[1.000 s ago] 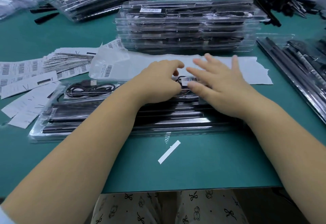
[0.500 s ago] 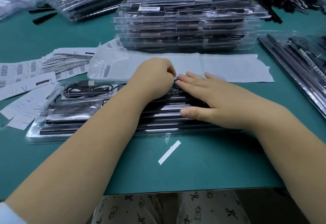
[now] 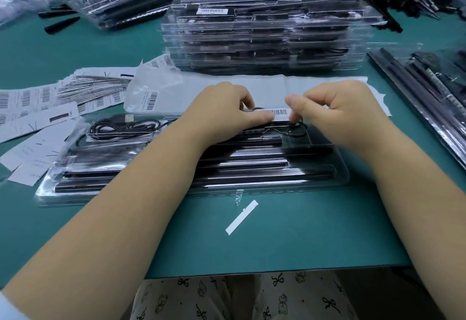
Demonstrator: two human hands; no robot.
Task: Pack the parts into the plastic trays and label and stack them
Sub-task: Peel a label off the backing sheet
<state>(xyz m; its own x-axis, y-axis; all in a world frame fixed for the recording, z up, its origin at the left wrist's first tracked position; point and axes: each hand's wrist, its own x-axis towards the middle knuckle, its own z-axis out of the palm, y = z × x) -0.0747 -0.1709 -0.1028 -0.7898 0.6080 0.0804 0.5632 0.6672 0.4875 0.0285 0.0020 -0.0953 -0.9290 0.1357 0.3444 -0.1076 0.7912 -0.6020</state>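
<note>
Both the left hand [image 3: 227,107] and right hand [image 3: 338,110] pinched a label [image 3: 278,113] over the filled tray [image 3: 325,181]. Labelled trays were already in a stack [image 3: 264,32] behind; this tray was not yet stacked.

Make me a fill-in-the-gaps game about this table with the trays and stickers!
1. Both hands hold a white ____ label over the near tray.
2. The mat under the trays is ____ in colour.
3. Behind the hands stands a ____ of trays with a label on top.
4. A black ____ lies coiled in the near tray's left end.

Missing words: barcode; green; stack; cable
</note>
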